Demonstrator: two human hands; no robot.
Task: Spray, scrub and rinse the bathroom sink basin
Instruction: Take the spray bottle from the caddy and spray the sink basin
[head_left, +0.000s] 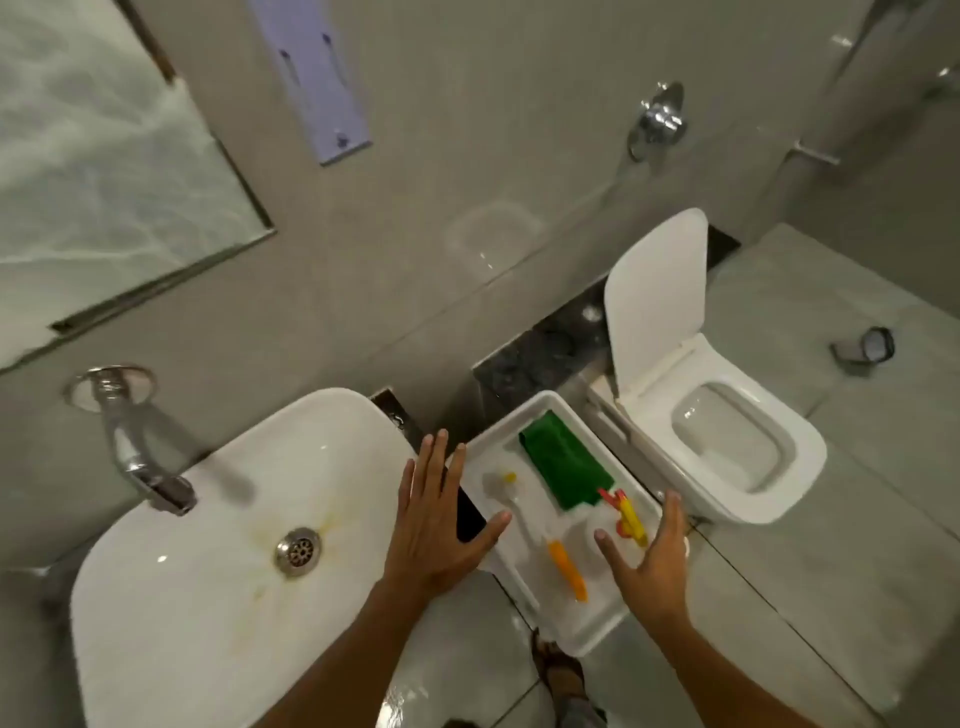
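A white sink basin (208, 519) with yellowish stains around its metal drain (297, 551) sits at the lower left, under a chrome tap (140, 457). Right of it a white tray (493, 441) holds a green cloth (563, 462), a brush with an orange handle (566, 569) and a spray bottle with a red and yellow trigger (626, 514). My left hand (441, 519) hovers flat, fingers spread, over the sink's right rim and the tray's left edge. My right hand (649, 561) hangs open above the tray's right side, near the spray bottle. Neither hand holds anything.
A white toilet (727, 447) with its lid up stands right of the tray. A mirror (104, 166) hangs on the wall at upper left, and a chrome wall valve (657, 122) at upper right. A dark object (470, 514) lies between sink and tray. My foot (558, 670) shows below.
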